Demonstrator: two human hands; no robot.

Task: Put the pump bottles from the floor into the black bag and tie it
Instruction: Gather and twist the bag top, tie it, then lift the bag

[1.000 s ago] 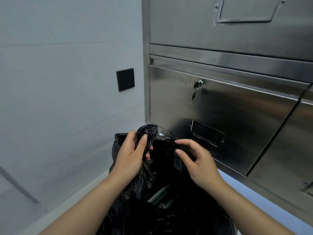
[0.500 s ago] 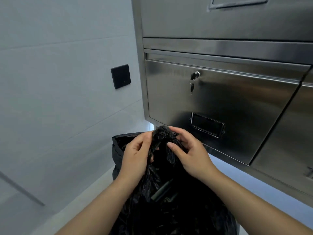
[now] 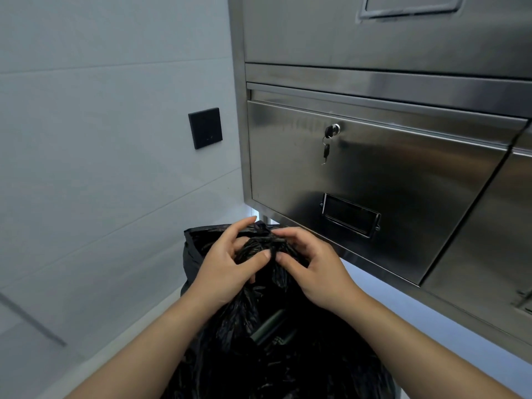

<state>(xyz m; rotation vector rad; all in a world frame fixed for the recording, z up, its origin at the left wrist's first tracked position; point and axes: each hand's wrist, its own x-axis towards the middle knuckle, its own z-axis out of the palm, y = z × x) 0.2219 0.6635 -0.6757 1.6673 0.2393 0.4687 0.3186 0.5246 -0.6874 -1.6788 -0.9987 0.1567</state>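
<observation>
The black bag [image 3: 276, 361] fills the lower middle of the head view, its plastic crumpled and shiny. The bag's top is bunched into a twisted knot [image 3: 260, 244] between both hands. My left hand [image 3: 227, 266] pinches the bunched plastic from the left, thumb pressed against it. My right hand [image 3: 313, 269] grips the same bunch from the right, fingertips meeting the left thumb. Through a gap below the hands a dark grey rounded shape [image 3: 267, 326] shows inside the bag; I cannot tell whether it is a pump bottle. No pump bottle lies on the visible floor.
A stainless steel cabinet [image 3: 374, 182] stands close behind the bag, with a key [image 3: 326, 151] hanging from its lock and a recessed label holder [image 3: 349, 214]. A black wall plate [image 3: 205, 128] sits on the pale tiled wall at left. Light floor shows beside the bag.
Both hands have come together, drawing the two gathered ends of the bag's top into one tight bunch, and have dropped lower. The camera has tilted so the cabinet sits higher in view.
</observation>
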